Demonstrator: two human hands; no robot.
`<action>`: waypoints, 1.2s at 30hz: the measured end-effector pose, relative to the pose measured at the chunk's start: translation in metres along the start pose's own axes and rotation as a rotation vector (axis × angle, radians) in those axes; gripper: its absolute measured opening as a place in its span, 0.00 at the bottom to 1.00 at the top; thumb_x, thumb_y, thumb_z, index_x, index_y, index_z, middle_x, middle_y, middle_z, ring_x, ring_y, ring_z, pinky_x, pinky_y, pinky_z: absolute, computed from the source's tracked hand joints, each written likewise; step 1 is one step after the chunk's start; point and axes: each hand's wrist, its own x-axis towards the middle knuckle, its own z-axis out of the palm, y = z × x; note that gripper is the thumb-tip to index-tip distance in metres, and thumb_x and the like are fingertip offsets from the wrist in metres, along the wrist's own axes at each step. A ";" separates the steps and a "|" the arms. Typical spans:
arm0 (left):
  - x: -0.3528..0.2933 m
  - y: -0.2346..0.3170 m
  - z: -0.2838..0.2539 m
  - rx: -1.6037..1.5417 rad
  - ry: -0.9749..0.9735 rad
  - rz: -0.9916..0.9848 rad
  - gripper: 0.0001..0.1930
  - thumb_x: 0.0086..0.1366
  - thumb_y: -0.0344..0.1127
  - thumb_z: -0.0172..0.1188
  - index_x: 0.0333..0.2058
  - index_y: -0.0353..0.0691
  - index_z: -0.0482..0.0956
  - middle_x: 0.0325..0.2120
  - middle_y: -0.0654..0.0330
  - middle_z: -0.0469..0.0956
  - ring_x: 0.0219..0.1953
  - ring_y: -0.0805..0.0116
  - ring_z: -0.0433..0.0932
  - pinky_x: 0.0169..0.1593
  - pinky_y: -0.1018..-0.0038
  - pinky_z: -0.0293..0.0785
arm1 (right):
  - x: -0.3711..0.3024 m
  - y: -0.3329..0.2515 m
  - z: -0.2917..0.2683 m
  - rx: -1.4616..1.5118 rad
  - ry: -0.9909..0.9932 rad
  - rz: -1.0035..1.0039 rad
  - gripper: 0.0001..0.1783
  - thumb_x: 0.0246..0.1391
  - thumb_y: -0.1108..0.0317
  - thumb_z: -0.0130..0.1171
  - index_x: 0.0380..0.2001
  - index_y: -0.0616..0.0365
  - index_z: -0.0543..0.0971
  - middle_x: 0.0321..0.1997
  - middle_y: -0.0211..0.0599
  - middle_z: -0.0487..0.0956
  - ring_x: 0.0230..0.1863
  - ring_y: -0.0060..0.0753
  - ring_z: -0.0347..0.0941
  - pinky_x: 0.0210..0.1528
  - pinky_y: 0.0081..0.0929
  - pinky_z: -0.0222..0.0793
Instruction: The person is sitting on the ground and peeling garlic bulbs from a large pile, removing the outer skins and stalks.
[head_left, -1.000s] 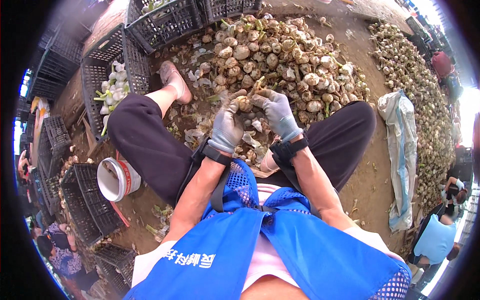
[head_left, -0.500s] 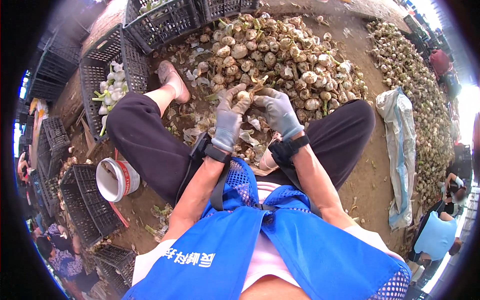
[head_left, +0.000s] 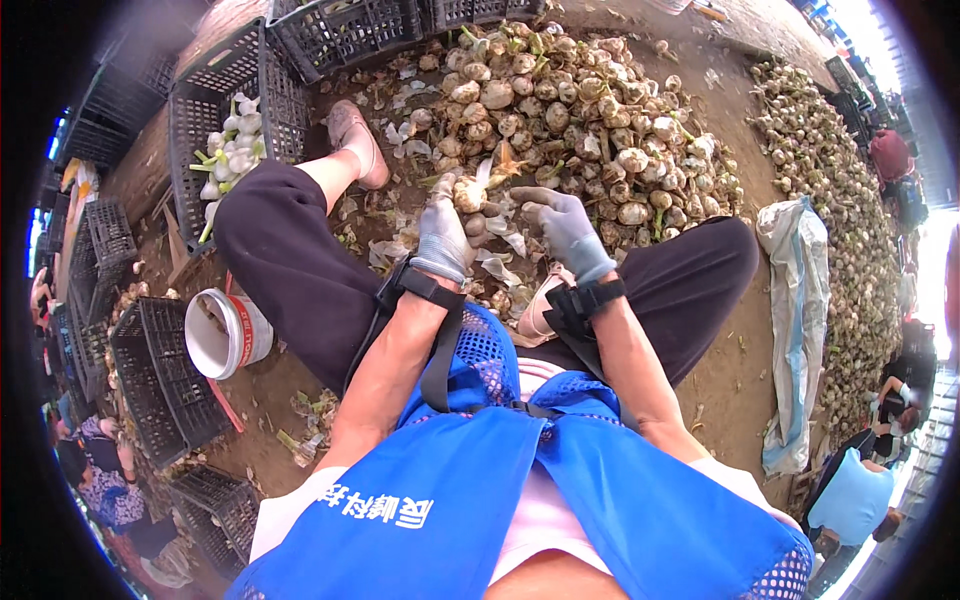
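Observation:
I sit on the dirt ground with my knees apart, facing a big pile of garlic bulbs. Both hands wear grey gloves. My left hand is closed around a garlic bulb with a papery stalk sticking up from it. My right hand is right beside it, fingers curled over the same bulb's skin. Loose papery peelings lie between my legs below the hands.
A black crate at the left holds peeled white garlic. A white bucket stands by my left knee. More black crates ring the pile. A white sack and a second long garlic heap lie right. Other people work at both edges.
My hands have stayed in front of me, working the bulb; its stalk now sticks up between them. The pile and crates have not moved.

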 end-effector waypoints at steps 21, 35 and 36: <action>-0.011 -0.019 0.016 0.593 -0.198 0.687 0.11 0.61 0.35 0.55 0.39 0.36 0.71 0.26 0.65 0.74 0.26 0.81 0.72 0.29 0.87 0.68 | -0.014 -0.022 0.012 0.475 0.000 -0.014 0.07 0.47 0.79 0.53 0.32 0.66 0.76 0.28 0.31 0.78 0.25 0.21 0.73 0.27 0.19 0.71; 0.006 0.001 -0.001 -0.143 -0.242 -0.189 0.20 0.63 0.49 0.44 0.36 0.36 0.73 0.18 0.48 0.75 0.05 0.80 0.54 0.08 0.84 0.47 | 0.032 0.036 -0.021 -0.415 0.223 -0.127 0.12 0.44 0.77 0.47 0.32 0.66 0.77 0.22 0.24 0.75 0.22 0.14 0.64 0.24 0.17 0.61; 0.005 0.002 0.000 -0.159 -0.211 -0.216 0.20 0.63 0.49 0.44 0.35 0.36 0.73 0.18 0.49 0.75 0.05 0.80 0.55 0.08 0.84 0.47 | 0.028 0.033 -0.023 -0.523 0.208 -0.082 0.13 0.43 0.78 0.46 0.34 0.65 0.77 0.23 0.26 0.76 0.23 0.15 0.64 0.25 0.16 0.62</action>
